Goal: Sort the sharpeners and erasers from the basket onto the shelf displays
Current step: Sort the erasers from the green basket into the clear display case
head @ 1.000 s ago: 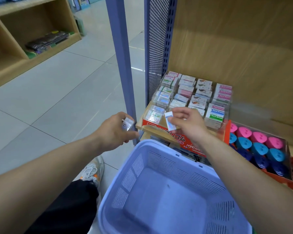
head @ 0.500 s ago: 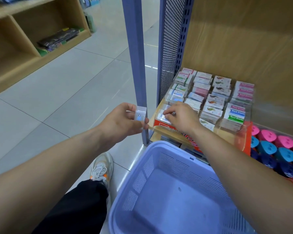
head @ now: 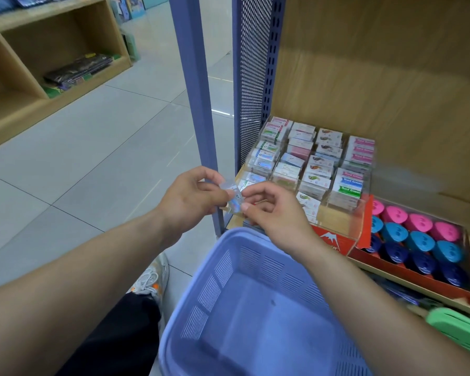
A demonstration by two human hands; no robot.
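A small wrapped eraser [head: 234,198] is pinched between both hands, just left of the shelf. My left hand [head: 190,199] holds its upper end and my right hand [head: 272,210] pinches its lower end. Behind them stands a clear tiered display [head: 347,213] with rows of erasers [head: 314,158]. To the right, a red tray [head: 407,272] holds pink, teal and dark blue sharpeners [head: 418,240]. The lavender basket [head: 228,267] sits below my hands; the part of its inside I see holds nothing.
A blue metal post [head: 196,104] and perforated side panel [head: 251,63] frame the shelf's left edge. A green basket [head: 459,335] edge shows lower right. Across the tiled floor stands a wooden shelf [head: 19,99] with packets. My shoe [head: 149,278] is beside the lavender basket.
My right hand left the eraser display, where it put down the eraser it held, and came back to my left hand. Both now pinch the eraser that the left hand was holding.
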